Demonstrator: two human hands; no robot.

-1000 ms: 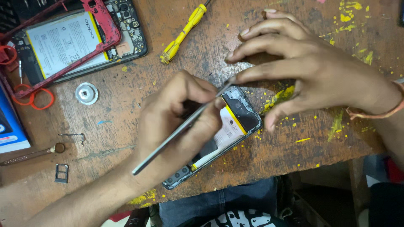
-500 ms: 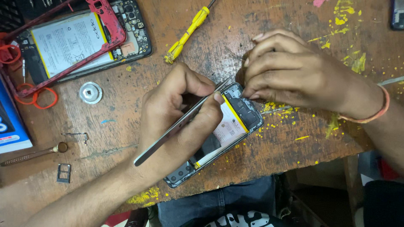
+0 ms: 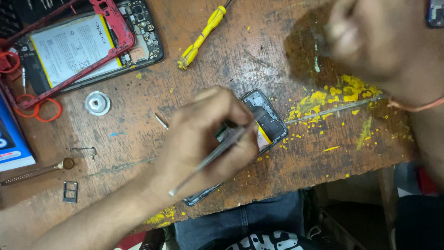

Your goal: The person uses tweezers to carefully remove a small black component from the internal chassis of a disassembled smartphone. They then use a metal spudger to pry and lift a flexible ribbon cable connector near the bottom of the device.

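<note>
Since the earlier frame, the right hand (image 3: 370, 34) had lifted off the opened phone (image 3: 263, 122) and moved up and away from it; it was now blurred, well apart from the phone, and I cannot tell if its fingers were closed or spread. A thin orange band (image 3: 416, 107) sat on its wrist.

The left hand (image 3: 203, 139) lay over the middle of the opened phone, with its fingers pinched on the metal tweezers (image 3: 210, 158). The tweezers ran diagonally, with the rear end toward the lower left and the tip toward the upper right, at the inside of the phone. The phone's long axis was on the same diagonal, upper end to the upper right, lower end by the table edge (image 3: 286, 185). It lay flat with the back cover off, and a yellow strip showed inside its frame.

Left of the phone and higher on the wooden table, a second phone (image 3: 92, 44) lay open with its white battery visible, and a red frame (image 3: 113, 28) rested across it. Above the opened phone lay a yellow screwdriver (image 3: 201, 39). To its left were a round metal disc (image 3: 97, 103) and, lower, a small card tray (image 3: 70, 191).
</note>
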